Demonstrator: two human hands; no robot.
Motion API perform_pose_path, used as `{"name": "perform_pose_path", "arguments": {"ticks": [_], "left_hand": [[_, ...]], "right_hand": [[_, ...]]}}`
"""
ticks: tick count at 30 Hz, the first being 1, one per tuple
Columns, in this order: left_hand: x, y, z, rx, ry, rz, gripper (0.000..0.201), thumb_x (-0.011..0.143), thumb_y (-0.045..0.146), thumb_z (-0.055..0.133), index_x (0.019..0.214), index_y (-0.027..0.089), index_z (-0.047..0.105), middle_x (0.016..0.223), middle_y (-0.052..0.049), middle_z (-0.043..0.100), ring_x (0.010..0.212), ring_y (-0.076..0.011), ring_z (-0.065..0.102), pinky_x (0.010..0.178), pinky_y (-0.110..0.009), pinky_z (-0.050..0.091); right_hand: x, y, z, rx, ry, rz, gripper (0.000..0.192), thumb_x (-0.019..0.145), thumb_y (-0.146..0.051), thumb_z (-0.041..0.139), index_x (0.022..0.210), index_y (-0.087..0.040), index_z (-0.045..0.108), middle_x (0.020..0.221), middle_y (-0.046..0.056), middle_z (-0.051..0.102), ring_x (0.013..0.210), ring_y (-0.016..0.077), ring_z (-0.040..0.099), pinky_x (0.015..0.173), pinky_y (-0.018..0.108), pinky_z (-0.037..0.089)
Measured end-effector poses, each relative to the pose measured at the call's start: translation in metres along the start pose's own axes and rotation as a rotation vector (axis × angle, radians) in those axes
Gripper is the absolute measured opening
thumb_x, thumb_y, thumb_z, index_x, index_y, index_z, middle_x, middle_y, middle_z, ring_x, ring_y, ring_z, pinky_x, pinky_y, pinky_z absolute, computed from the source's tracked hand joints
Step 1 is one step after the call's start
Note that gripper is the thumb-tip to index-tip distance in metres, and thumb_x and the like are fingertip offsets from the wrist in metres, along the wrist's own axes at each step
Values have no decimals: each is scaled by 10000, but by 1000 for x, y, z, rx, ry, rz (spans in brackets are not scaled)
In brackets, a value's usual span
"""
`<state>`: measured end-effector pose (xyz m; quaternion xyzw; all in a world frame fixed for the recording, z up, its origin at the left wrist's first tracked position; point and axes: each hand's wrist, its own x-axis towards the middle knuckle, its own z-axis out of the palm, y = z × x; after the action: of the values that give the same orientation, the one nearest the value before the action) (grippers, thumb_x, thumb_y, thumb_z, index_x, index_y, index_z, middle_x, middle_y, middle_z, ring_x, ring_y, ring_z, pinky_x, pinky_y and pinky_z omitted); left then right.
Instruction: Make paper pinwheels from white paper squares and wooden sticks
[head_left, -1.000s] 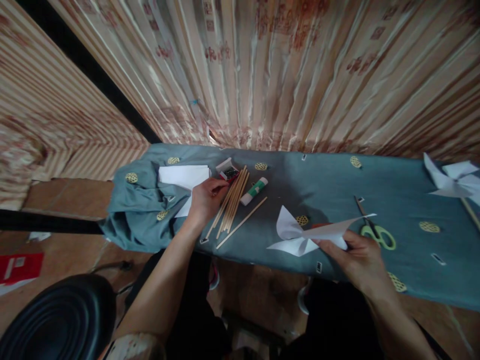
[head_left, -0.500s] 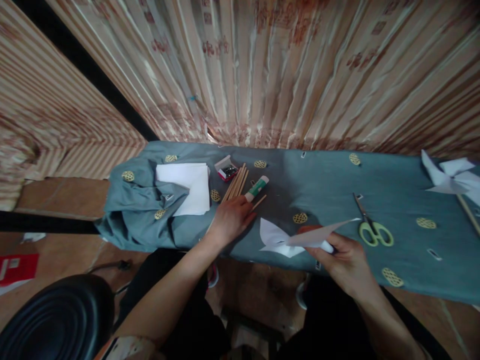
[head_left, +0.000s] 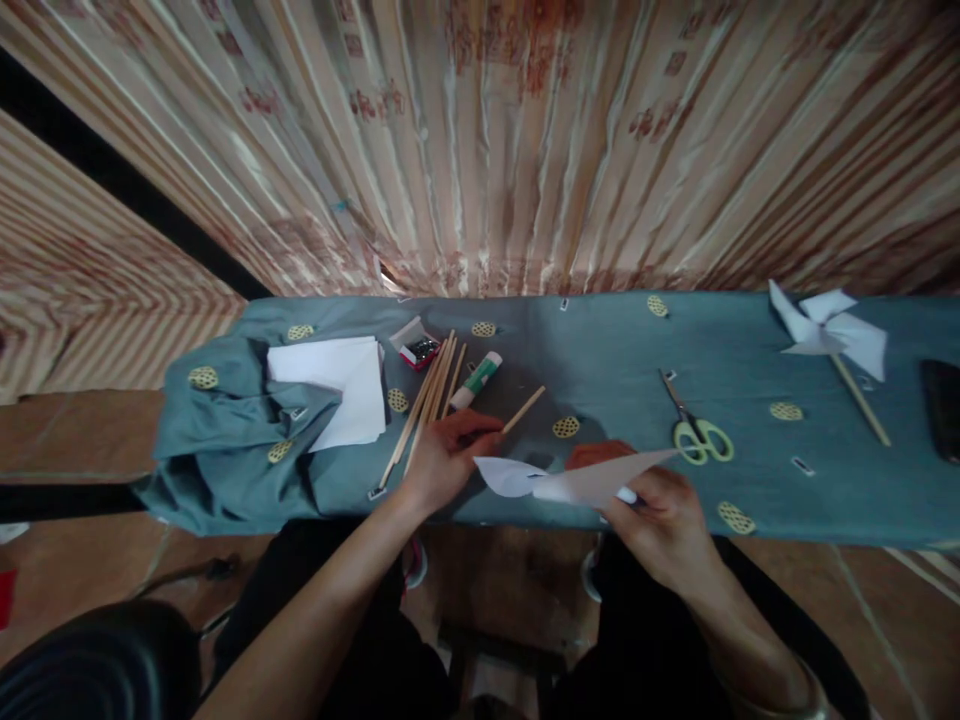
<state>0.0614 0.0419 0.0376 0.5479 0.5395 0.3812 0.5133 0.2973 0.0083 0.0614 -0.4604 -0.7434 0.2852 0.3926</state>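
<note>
Wooden stick (head_left: 523, 410) half hidden in left hand (head_left: 442, 462).

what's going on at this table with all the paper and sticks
A person seated at a table covered in blue-grey cloth holds a folded white paper pinwheel in the right hand. The left hand pinches one wooden stick, beside a bundle of sticks, a glue stick and paper sheets. Scissors and a finished pinwheel lie to the right.

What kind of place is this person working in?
Probably a home craft corner: a cloth-covered table set against a striped curtain, with scissors, a glue stick, wooden sticks and a finished paper pinwheel.
</note>
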Motion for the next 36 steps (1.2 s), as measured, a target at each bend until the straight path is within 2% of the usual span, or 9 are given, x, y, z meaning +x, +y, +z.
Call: {"name": "perform_pose_path", "arguments": {"ticks": [3,6,9,15,19,23,30,36], "left_hand": [[-2,8,16,-264,-78,-146,291,721,412,722,843,147,735,731,-24,667,633,-138,590,589,-240,443],[-3,16,26,-301,-148,-192,302,720,430,715,823,148,740,616,13,589,542,-100,480,522,-216,355],[-2,20,32,-279,-181,-179,265,736,396,702,822,151,751,589,23,551,532,-98,440,519,-219,337],[-1,21,37,-195,-213,-85,255,778,394,652,819,170,766,763,-33,637,605,-127,505,572,-245,403],[-1,21,39,-125,-240,-40,316,823,448,611,815,173,766,772,-47,634,627,-135,511,588,-250,404],[-1,19,40,-147,-232,-12,287,830,420,641,806,173,787,820,-80,676,727,-169,572,655,-274,438],[-1,18,41,-191,-260,-66,302,826,429,656,837,160,793,761,-65,637,644,-146,530,592,-260,408],[-2,20,42,-186,-258,-84,301,813,447,670,811,171,788,763,-54,639,651,-139,528,596,-246,407]], "right_hand": [[2,-3,-2,-37,52,-120,304,854,-101,550,1017,-274,740,910,26,788,871,221,744,811,366,577],[5,-6,-6,-113,130,-182,349,864,-71,534,1075,-277,720,956,43,779,938,238,731,853,403,562],[6,-7,-11,-163,168,-204,377,875,-51,539,1132,-283,690,989,50,770,949,237,719,854,413,549],[5,-9,-19,-174,240,-194,418,863,-24,545,1150,-294,684,988,46,771,927,240,722,844,423,552],[4,-7,-23,-150,240,-176,394,869,-47,544,1120,-302,707,913,29,777,853,227,733,794,395,578],[2,-5,-24,-168,240,-167,388,864,-44,551,1116,-296,703,957,43,771,911,236,725,830,420,561],[2,-5,-26,-179,237,-182,388,856,-30,562,1117,-286,694,1029,57,757,923,233,709,811,418,545],[4,-7,-28,-151,198,-183,444,861,-3,514,1149,-296,683,881,29,762,848,223,728,793,408,571]]}}
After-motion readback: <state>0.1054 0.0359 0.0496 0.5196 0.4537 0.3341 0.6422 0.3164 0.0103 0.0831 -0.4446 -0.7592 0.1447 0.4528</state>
